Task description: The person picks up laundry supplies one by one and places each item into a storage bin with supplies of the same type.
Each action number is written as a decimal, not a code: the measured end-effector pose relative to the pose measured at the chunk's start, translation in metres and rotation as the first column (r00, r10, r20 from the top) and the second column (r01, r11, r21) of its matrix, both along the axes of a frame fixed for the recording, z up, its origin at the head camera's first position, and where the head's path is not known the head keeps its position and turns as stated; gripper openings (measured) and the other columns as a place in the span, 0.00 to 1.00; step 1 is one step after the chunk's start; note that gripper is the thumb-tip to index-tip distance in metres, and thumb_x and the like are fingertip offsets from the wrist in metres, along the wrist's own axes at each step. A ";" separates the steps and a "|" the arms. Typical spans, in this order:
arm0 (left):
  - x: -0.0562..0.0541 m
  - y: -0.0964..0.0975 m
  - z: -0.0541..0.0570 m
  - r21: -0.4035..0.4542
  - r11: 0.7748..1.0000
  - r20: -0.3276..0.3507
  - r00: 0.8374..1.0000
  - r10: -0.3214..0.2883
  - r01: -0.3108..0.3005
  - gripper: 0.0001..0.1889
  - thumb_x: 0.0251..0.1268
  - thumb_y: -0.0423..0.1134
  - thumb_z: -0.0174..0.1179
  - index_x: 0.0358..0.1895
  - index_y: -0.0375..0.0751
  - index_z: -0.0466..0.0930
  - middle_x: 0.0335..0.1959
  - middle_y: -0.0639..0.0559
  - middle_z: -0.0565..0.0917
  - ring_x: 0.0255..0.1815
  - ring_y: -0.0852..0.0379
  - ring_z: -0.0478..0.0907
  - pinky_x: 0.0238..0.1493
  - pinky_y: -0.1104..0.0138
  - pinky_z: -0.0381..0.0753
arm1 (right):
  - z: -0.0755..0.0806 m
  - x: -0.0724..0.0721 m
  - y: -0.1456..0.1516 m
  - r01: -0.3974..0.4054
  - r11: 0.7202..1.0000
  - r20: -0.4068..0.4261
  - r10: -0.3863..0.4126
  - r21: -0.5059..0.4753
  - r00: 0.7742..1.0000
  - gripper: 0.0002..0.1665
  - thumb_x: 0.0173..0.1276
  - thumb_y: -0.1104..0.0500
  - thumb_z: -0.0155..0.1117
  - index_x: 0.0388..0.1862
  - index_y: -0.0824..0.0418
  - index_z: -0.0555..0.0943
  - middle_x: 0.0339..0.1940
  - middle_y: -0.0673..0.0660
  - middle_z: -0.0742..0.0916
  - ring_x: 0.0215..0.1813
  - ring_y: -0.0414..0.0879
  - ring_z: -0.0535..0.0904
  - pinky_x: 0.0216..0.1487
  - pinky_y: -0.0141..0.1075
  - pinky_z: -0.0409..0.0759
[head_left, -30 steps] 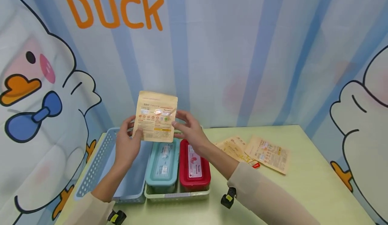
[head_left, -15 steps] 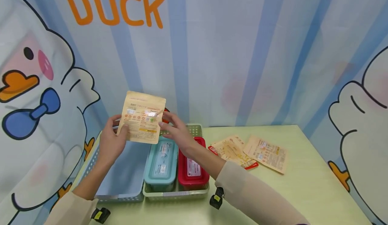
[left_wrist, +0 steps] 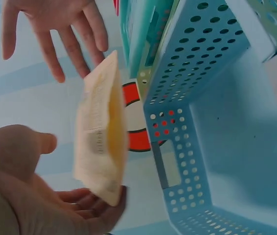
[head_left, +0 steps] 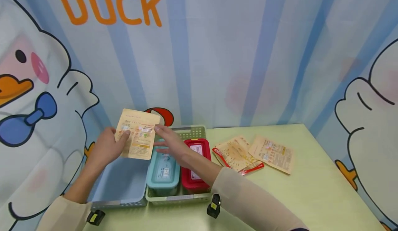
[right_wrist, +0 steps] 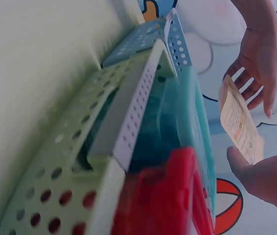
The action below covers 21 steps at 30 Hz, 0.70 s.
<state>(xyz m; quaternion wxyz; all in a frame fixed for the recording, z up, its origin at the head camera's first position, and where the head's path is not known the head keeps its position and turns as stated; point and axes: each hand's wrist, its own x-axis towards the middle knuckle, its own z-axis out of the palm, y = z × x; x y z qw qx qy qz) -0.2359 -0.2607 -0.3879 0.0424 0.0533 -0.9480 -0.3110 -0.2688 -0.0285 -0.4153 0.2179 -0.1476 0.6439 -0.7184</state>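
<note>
A flat beige pouch (head_left: 138, 136) with printed text and small icons is held up over the blue basket (head_left: 124, 184). My left hand (head_left: 107, 148) holds its left side, fingers curled under the edge and thumb in front; in the left wrist view that thumb (left_wrist: 47, 143) appears apart from the pouch. At the pouch's right edge is my right hand (head_left: 174, 146), its fingers fairly straight and its thumb near or touching the edge. In the right wrist view the pouch (right_wrist: 241, 125) lies between both hands.
A green basket (head_left: 177, 199) stands right of the blue one, with a teal-lidded box (head_left: 163, 174) and a red-lidded box (head_left: 205, 149) inside. Farther right on the table lie a beige pouch (head_left: 272, 153) and red-edged pouches (head_left: 236, 155). A striped duck curtain (head_left: 214, 51) hangs behind.
Both hands have moved left and then lower with the pouch, bringing it from behind the baskets' middle to over the blue basket. My right fingers have loosened from its right edge.
</note>
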 end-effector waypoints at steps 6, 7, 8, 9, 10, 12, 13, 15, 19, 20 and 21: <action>-0.001 -0.007 0.003 -0.143 0.988 0.173 0.985 -0.026 0.051 0.47 0.85 0.62 0.43 0.66 0.06 0.56 0.53 0.13 0.72 0.45 0.28 0.80 0.36 0.48 0.81 | -0.007 0.009 -0.012 -0.046 0.998 0.074 0.049 -0.035 0.996 0.43 0.80 0.35 0.54 0.84 0.54 0.63 0.77 0.58 0.73 0.69 0.58 0.78 0.68 0.57 0.79; -0.002 -0.009 0.003 -0.168 0.984 0.200 0.980 -0.019 0.053 0.48 0.85 0.63 0.41 0.67 0.05 0.55 0.55 0.11 0.70 0.47 0.26 0.78 0.39 0.46 0.81 | -0.008 0.011 -0.014 -0.060 0.998 0.082 0.063 -0.034 0.995 0.43 0.80 0.34 0.53 0.84 0.54 0.63 0.77 0.58 0.73 0.70 0.58 0.77 0.68 0.57 0.79; -0.002 -0.011 0.004 -0.184 0.981 0.224 0.975 -0.015 0.057 0.49 0.85 0.63 0.40 0.67 0.05 0.55 0.56 0.11 0.69 0.48 0.25 0.78 0.40 0.46 0.81 | -0.009 0.013 -0.016 -0.070 0.997 0.095 0.073 -0.037 0.993 0.43 0.81 0.34 0.53 0.84 0.54 0.63 0.77 0.59 0.73 0.70 0.58 0.77 0.68 0.57 0.79; -0.002 -0.013 0.004 -0.201 0.978 0.248 0.969 -0.010 0.062 0.50 0.85 0.64 0.38 0.66 0.04 0.54 0.56 0.11 0.70 0.47 0.26 0.78 0.40 0.46 0.81 | -0.009 0.014 -0.019 -0.079 0.996 0.107 0.083 -0.036 0.991 0.44 0.81 0.33 0.53 0.85 0.54 0.62 0.77 0.59 0.73 0.71 0.58 0.76 0.68 0.57 0.79; -0.002 -0.015 0.004 -0.210 0.976 0.273 0.962 -0.005 0.065 0.51 0.85 0.64 0.37 0.67 0.04 0.53 0.55 0.11 0.71 0.47 0.27 0.78 0.41 0.47 0.81 | -0.008 0.016 -0.021 -0.088 0.996 0.114 0.091 -0.031 0.989 0.44 0.80 0.32 0.52 0.85 0.54 0.62 0.77 0.59 0.72 0.71 0.58 0.76 0.68 0.57 0.79; -0.001 -0.019 0.005 -0.216 0.973 0.320 0.948 -0.004 0.077 0.52 0.85 0.65 0.35 0.67 0.03 0.51 0.52 0.13 0.72 0.45 0.29 0.78 0.41 0.49 0.81 | -0.006 0.021 -0.025 -0.097 0.995 0.127 0.100 -0.026 0.987 0.46 0.80 0.29 0.51 0.85 0.53 0.62 0.78 0.59 0.72 0.73 0.59 0.74 0.69 0.58 0.78; 0.000 -0.021 0.005 -0.214 0.973 0.345 0.939 -0.005 0.084 0.53 0.84 0.66 0.34 0.68 0.02 0.49 0.52 0.13 0.72 0.45 0.30 0.78 0.41 0.49 0.81 | -0.005 0.023 -0.028 -0.096 0.995 0.131 0.098 -0.024 0.987 0.46 0.79 0.28 0.51 0.85 0.53 0.61 0.78 0.59 0.72 0.74 0.59 0.73 0.70 0.58 0.77; 0.002 -0.024 0.005 -0.209 0.973 0.388 0.921 -0.013 0.102 0.55 0.83 0.68 0.31 0.69 0.02 0.46 0.53 0.13 0.72 0.45 0.31 0.78 0.43 0.49 0.81 | -0.003 0.029 -0.033 -0.087 0.996 0.136 0.089 -0.021 0.987 0.47 0.79 0.27 0.51 0.84 0.53 0.62 0.78 0.59 0.72 0.75 0.59 0.72 0.71 0.59 0.75; 0.005 -0.029 0.005 -0.206 0.971 0.449 0.894 -0.016 0.120 0.59 0.81 0.72 0.25 0.69 0.02 0.45 0.58 0.11 0.69 0.48 0.30 0.77 0.49 0.47 0.80 | 0.000 0.040 -0.044 -0.063 0.998 0.133 0.066 -0.024 0.989 0.45 0.78 0.27 0.51 0.83 0.52 0.64 0.78 0.55 0.72 0.76 0.58 0.70 0.71 0.60 0.74; 0.005 -0.029 0.006 -0.211 0.970 0.454 0.891 -0.013 0.121 0.58 0.81 0.72 0.25 0.69 0.02 0.46 0.59 0.10 0.68 0.49 0.29 0.77 0.51 0.46 0.80 | 0.000 0.042 -0.046 -0.056 0.998 0.132 0.059 -0.025 0.989 0.45 0.79 0.27 0.51 0.82 0.52 0.65 0.78 0.55 0.72 0.76 0.58 0.70 0.71 0.60 0.75; 0.005 -0.030 0.005 -0.215 0.969 0.459 0.889 -0.008 0.120 0.58 0.81 0.71 0.25 0.69 0.02 0.46 0.60 0.10 0.67 0.50 0.28 0.76 0.52 0.45 0.79 | 0.000 0.045 -0.048 -0.047 0.998 0.136 0.051 -0.029 0.989 0.44 0.79 0.28 0.52 0.82 0.51 0.65 0.77 0.54 0.72 0.77 0.58 0.70 0.70 0.60 0.76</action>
